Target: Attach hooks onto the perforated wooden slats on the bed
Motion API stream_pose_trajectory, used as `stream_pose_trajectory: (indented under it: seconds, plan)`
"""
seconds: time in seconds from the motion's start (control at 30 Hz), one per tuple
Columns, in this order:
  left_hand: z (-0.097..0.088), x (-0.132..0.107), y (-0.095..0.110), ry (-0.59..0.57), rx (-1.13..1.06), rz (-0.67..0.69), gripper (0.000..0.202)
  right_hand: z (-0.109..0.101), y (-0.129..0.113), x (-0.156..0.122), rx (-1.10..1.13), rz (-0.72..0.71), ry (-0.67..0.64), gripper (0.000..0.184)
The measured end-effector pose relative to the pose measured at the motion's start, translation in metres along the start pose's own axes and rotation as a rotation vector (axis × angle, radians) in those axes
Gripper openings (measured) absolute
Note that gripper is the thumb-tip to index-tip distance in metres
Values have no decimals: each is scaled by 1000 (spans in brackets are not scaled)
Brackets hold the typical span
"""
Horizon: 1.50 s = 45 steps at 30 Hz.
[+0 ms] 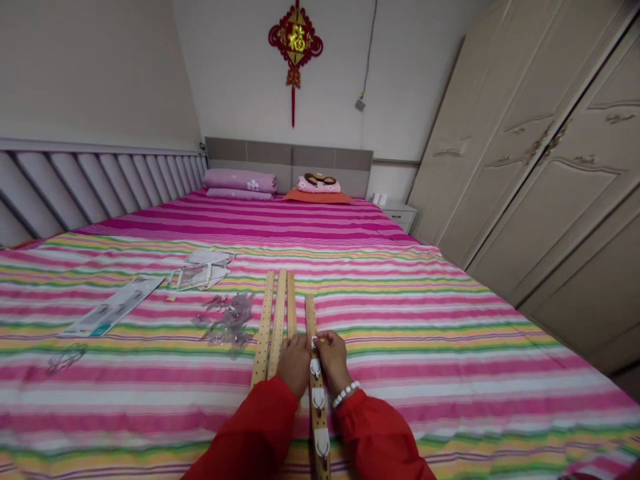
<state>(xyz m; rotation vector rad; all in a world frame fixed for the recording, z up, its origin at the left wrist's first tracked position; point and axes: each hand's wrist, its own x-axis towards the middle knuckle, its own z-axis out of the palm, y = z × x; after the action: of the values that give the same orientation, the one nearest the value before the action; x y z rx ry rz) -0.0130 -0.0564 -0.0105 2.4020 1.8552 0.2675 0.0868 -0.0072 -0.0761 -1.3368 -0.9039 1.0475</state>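
The right hand [334,360] pinches a white plastic hook [315,345] on a perforated wooden strip [311,315], which lies lengthwise near the lower edge of the pink-striped quilt [430,373]. The left hand [295,365] rests on adjacent wooden strips [278,327]; grip state indeterminate.

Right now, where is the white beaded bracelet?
In the head view, the white beaded bracelet circles the wrist of the right hand, beside the white hooks on a wooden strip.

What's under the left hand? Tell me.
The left hand lies over wooden strips; the stretch beneath the palm is covered, so anything else there cannot be seen.
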Motion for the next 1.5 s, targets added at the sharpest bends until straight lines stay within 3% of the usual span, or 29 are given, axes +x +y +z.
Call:
stream_pose_trajectory:
  seconds: [0.37,0.6,1.1,1.2,1.3,1.4,1.5]
  plan:
    - [-2,-6,-12,34,-165,-40,46,-9,-7,-12,226,6,-132,28]
    - [7,-12,-6,148,-346,-140,59,-14,-14,-18,116,-73,-133,30]
    - [13,-42,-2,46,-421,-74,61,-30,-13,-40,-14,-98,-201,30]
    - [8,-36,-24,135,-513,-56,55,-32,-12,-40,2,-81,-189,30]
    - [-16,-21,-68,290,-657,-83,39,-32,-10,-39,23,-71,-190,33]
    - [-49,-3,-124,393,-666,-232,26,-33,-11,-40,32,-60,-206,36]
    - [-71,12,-173,320,-487,-446,22,-33,-13,-42,24,-39,-214,36]
